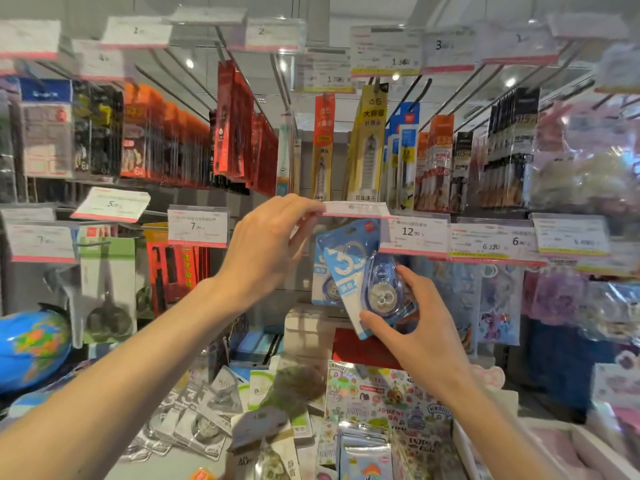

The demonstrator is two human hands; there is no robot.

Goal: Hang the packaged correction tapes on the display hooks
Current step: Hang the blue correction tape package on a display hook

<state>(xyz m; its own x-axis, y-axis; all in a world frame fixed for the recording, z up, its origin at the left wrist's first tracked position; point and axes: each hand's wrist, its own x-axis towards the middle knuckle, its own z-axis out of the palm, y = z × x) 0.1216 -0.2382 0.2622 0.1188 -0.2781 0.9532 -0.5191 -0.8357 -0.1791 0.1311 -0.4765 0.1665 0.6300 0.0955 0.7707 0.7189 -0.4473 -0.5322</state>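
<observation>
We are losing the display hook itself: the flipped-up price tag (356,209) and our left hand (266,251) are covering it. Our right hand (412,327) is hiding the lower corner of the blue correction tape pack (356,271), which is masking most of a second pack (320,278) hanging behind it. The near pile of packs (197,417) is blurring, its print unreadable. A globe (31,344) is getting cut off at the left edge, and the far-right bags (585,174) are smearing into glare.

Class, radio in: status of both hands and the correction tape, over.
Left hand lifting price tag. Right hand holding blue correction tape, tilted, below the tag. Another pack hangs behind.
</observation>
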